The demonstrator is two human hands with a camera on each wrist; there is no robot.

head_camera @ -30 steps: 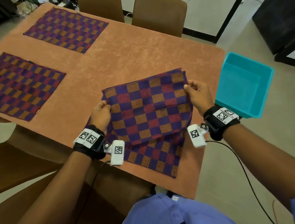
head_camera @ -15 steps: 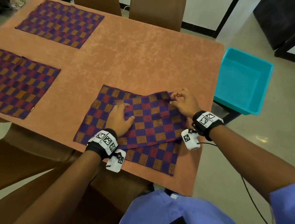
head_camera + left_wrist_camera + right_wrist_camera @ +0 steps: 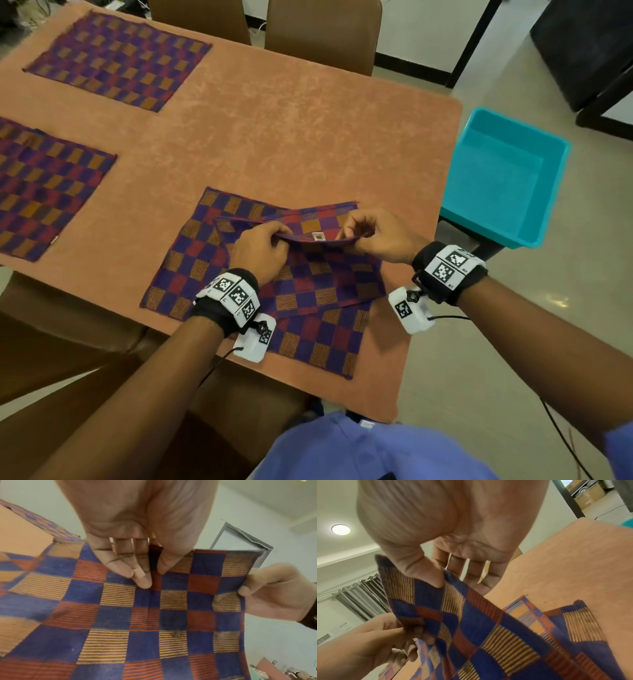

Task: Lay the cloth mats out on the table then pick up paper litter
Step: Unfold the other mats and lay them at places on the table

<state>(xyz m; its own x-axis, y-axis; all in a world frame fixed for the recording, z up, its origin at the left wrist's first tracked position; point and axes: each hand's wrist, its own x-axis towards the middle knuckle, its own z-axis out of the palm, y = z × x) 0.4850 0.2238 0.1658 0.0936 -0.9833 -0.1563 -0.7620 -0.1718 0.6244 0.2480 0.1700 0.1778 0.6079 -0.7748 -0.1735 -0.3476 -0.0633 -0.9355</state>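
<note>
step: peel the top purple-orange checked cloth mat (image 3: pixel 318 277) clear of the mats beneath; lift evenly by both ends
left hand (image 3: pixel 262 248): pinching the mat's far edge
right hand (image 3: pixel 378 236): pinching same edge
place: peach tabletop (image 3: pixel 291 137), 5 o'clock corner
axis: held edge runs 9-to-3; mat slopes toward 6

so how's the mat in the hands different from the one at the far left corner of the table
The held mat has its far edge lifted, pinched by the left hand and the right hand; the far mat is untouched by either hand. The held mat sags and overlaps other mats beneath it; the far mat lies flat and alone on the table. A small label shows on the held mat, none on the far one. Both share the purple, red and orange check.
</note>
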